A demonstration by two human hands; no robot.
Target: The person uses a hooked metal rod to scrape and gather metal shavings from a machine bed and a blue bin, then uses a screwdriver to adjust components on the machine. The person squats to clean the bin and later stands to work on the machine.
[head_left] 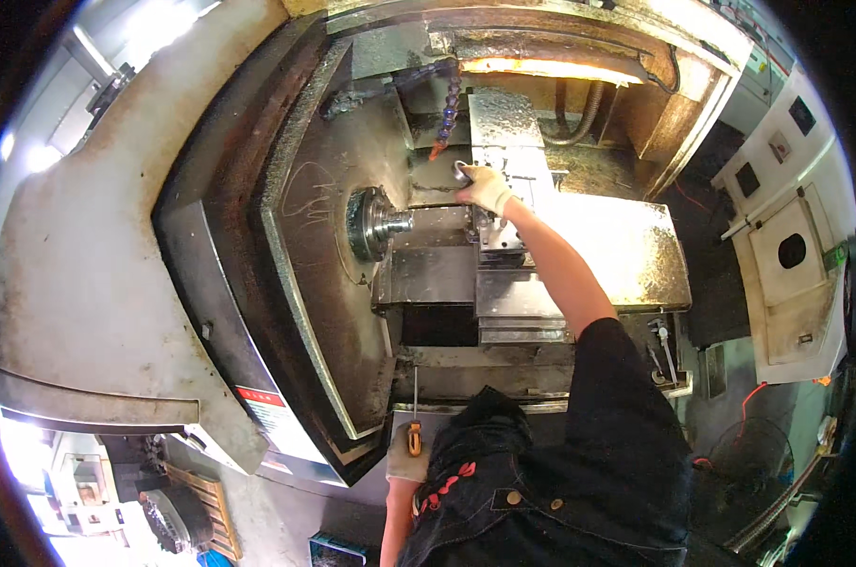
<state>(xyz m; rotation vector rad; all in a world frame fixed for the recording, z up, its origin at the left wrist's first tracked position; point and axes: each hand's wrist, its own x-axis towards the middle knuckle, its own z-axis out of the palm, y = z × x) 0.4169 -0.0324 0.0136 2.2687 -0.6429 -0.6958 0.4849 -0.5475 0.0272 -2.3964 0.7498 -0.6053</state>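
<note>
My right hand (pixel 486 189), in a pale work glove, reaches into a lathe and is closed on a small round metal ring (pixel 461 172). The hand is above the tool post (pixel 502 236), to the right of the chuck (pixel 368 225). A short bright cylindrical piece (pixel 400 221) sticks out of the chuck jaws. Low down in front of the machine, my gloved left hand (pixel 408 463) grips a screwdriver (pixel 415 437) with an orange and black handle. Its long thin shaft points up, and its tip is too fine to make out.
A segmented coolant hose (pixel 448 118) with an orange nozzle hangs just behind my right hand. The sliding door (pixel 305 283) stands at the left. A caliper (pixel 666 350) lies at the right front corner of the bed. Another machine cabinet (pixel 792 246) stands farther right.
</note>
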